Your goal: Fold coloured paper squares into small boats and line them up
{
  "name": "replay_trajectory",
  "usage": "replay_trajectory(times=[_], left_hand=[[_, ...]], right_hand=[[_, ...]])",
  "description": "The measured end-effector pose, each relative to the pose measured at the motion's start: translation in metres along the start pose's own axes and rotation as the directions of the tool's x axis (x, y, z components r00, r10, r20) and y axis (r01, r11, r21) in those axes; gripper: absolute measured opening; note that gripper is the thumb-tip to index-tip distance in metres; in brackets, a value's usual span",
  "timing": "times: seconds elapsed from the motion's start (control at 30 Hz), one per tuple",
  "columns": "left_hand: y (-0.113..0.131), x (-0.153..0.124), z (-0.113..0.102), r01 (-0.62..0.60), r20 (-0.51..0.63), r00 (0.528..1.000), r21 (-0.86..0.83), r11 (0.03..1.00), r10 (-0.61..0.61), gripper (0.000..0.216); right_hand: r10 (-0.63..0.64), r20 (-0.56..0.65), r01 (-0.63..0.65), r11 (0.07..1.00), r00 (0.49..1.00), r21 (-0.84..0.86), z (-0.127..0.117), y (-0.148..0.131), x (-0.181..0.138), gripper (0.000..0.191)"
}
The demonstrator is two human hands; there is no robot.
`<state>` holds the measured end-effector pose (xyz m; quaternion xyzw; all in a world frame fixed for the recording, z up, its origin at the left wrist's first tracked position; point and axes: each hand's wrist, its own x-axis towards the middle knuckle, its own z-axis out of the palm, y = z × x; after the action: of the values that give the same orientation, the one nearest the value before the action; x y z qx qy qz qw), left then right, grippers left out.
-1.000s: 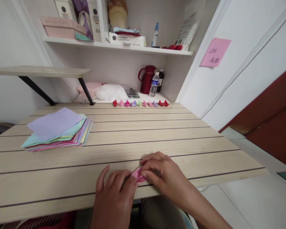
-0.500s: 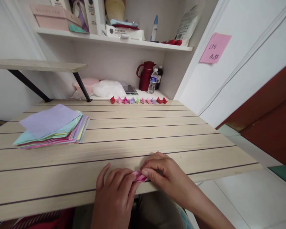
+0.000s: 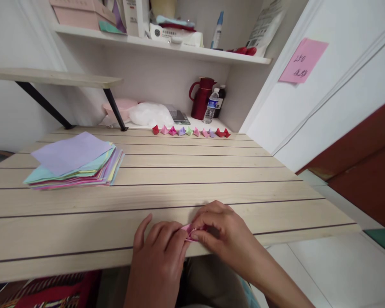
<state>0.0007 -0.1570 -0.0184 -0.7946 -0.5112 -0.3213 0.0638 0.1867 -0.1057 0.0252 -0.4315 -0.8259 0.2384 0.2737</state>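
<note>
A small folded piece of pink paper (image 3: pixel 188 231) lies between my two hands at the front edge of the table. My left hand (image 3: pixel 162 248) grips its left side, with the little finger raised apart from the others. On the other side, my right hand (image 3: pixel 216 226) pinches the paper between thumb and fingers, which cover much of it. At the back of the table stands a row of small folded paper shapes (image 3: pixel 189 131) in red, pink, purple and green.
A stack of coloured paper sheets (image 3: pixel 73 158) lies on the left of the wooden table (image 3: pixel 167 175). Behind are a dark red jug (image 3: pixel 201 99), a water bottle (image 3: pixel 211 107) and a white plastic bag (image 3: pixel 151 114). A raised shelf (image 3: pixel 60 78) stands at the left.
The view has shifted slightly. My right thumb and fingers have moved a little further over the pink paper, while my left hand keeps its grip.
</note>
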Motion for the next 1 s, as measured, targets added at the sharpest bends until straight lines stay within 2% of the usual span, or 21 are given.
replay_trajectory(times=[0.17,0.33,0.47,0.57,0.77,0.87,1.0], left_hand=[[0.001,-0.001,0.000,-0.001,-0.006,1.000,0.003,1.000,0.001,0.019],[0.000,-0.004,0.001,0.014,-0.007,1.000,0.018,1.000,-0.014,0.022],[-0.002,-0.003,0.000,-0.001,-0.030,1.000,0.053,0.999,0.003,0.022],[-0.002,-0.001,-0.001,-0.005,-0.056,0.998,0.064,0.998,0.008,0.018],[-0.007,-0.002,-0.001,-0.044,-0.033,0.998,0.098,0.994,0.048,0.023],[-0.012,-0.002,-0.001,-0.089,-0.034,0.995,0.107,0.990,0.093,0.023],[-0.019,-0.003,0.000,-0.140,-0.036,0.989,0.122,0.983,0.145,0.023]], right_hand=[[-0.073,0.012,0.074,0.990,0.997,-0.122,0.002,0.002,-0.002,0.016],[-0.158,0.010,0.155,0.955,0.987,-0.252,0.004,-0.001,0.000,0.007],[-0.153,0.036,0.157,0.943,0.988,-0.294,0.006,-0.002,0.008,0.011],[-0.152,0.049,0.160,0.950,0.987,-0.268,0.005,-0.002,0.011,0.013],[-0.137,0.055,0.146,0.965,0.989,-0.218,0.003,0.000,0.006,0.009],[-0.131,0.048,0.136,0.984,0.990,-0.116,-0.004,0.005,0.002,0.006],[-0.118,0.056,0.112,0.988,0.991,0.106,-0.019,0.016,-0.008,0.036]])
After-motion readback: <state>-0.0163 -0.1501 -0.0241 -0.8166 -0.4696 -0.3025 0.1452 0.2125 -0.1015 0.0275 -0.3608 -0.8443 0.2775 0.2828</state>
